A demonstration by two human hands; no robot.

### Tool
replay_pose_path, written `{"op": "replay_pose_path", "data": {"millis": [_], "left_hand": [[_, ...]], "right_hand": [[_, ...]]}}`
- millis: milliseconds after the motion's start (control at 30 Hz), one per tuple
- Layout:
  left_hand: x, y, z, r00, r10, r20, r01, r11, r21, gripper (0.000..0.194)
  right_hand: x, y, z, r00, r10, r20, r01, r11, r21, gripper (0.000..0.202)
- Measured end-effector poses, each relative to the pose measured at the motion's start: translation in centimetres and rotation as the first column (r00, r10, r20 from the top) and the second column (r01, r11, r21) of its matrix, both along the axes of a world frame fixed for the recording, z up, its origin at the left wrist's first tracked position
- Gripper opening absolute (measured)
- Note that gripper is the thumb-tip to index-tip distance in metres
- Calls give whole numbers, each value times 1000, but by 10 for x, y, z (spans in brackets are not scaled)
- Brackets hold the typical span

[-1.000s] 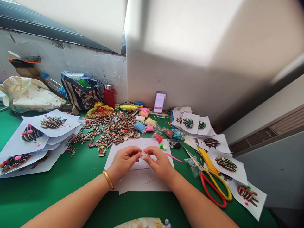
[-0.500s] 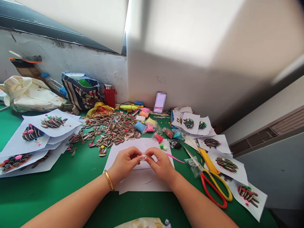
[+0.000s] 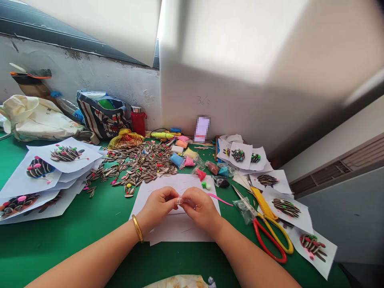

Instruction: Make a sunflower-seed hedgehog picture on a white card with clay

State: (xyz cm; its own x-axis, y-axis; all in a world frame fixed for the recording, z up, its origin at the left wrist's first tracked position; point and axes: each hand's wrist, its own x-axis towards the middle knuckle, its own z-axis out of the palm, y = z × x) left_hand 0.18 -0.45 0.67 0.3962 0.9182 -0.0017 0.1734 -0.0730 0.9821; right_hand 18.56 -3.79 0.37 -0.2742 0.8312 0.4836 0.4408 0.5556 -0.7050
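Both hands meet over the white paper (image 3: 180, 228) on the green table (image 3: 75, 236), the left hand (image 3: 157, 206) and right hand (image 3: 201, 208) pinching a tiny clear packet (image 3: 179, 200) between closed fingers, held up so both can work it. It looks crinkled, glossy, see-through; contents unclear.

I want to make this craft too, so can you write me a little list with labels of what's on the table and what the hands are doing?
left hand: pinches a small clear plastic packet, gold bangle on the wrist
right hand: pinches the same packet from the other side
under the hands: white paper on the green table
behind: sunflower seeds in a heap, clay packets
right side: scissors with red and yellow handles
both sides: seed pictures on paper
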Motion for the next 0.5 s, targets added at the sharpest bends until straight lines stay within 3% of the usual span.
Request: {"op": "replay_pose_path", "data": {"millis": [267,500], "left_hand": [[0,4,3,997,-25,71,32,995,-95,23],[0,5,2,997,-50,67,56,993,-102,21]], "right_hand": [[1,1,4,999,15,-32,-15,1000,2,10],[1,-1,5,1000,6,-11,-6,1000,-21,12]]}}
